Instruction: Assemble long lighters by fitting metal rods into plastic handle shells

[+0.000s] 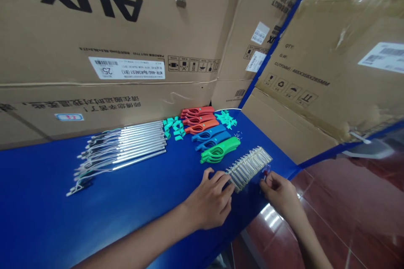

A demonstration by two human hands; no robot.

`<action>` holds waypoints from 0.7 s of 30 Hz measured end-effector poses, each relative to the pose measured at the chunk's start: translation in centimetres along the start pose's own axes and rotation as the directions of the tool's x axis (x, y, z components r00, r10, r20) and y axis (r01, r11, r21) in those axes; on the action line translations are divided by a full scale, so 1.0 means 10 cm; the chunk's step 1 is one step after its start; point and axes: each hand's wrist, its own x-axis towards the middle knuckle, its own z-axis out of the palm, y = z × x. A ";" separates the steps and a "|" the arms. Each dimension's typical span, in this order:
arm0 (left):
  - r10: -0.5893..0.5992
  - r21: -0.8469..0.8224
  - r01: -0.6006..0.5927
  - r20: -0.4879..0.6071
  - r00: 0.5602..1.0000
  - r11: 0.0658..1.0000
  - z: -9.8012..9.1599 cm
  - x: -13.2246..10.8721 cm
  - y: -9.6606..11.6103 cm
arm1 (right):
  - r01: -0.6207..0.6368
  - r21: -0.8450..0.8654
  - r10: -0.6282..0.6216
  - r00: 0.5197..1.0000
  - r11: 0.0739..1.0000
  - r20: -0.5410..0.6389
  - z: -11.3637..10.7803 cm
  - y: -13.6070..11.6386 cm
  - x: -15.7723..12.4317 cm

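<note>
My left hand (214, 201) rests at the near left end of a row of slim, clear and gold-coloured tube-like parts (249, 168). Its fingers are bent and apart, with the fingertips against the end of the row. At the right end of that row, my right hand (280, 193) is closed in a pinch on a small clear and red piece (266, 173), mostly hidden by the fingers. Just beyond the row lie green plastic handle shells (221, 150), then blue shells (213, 138) and orange-red shells (202, 126).
Silver metal rods with wires (139, 145) lie side by side on the blue table (126, 214). Small teal pieces (173, 128) and another teal pile (225, 118) flank the shells. Cardboard walls (126, 88) stand behind and to the right. Tiny pale bits (239, 134) lie nearby.
</note>
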 end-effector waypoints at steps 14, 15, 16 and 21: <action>-0.006 -0.010 0.006 -0.004 1.000 1.000 -0.01 0.01 0.00 | -0.015 -0.031 0.014 0.999 0.999 -0.047 -0.05 0.00 0.08; -0.005 -0.007 0.005 -0.004 1.000 1.000 -0.01 0.01 0.00 | -0.015 -0.037 0.013 0.999 0.999 -0.053 -0.06 -0.01 0.10; -0.004 -0.004 0.004 -0.002 1.000 1.000 -0.01 0.01 0.00 | -0.013 -0.039 0.011 0.998 0.999 -0.056 -0.07 -0.01 0.11; -0.008 -0.007 0.008 0.006 1.000 1.000 -0.01 0.00 0.01 | -0.038 0.003 0.038 0.999 0.999 -0.013 -0.06 -0.01 0.14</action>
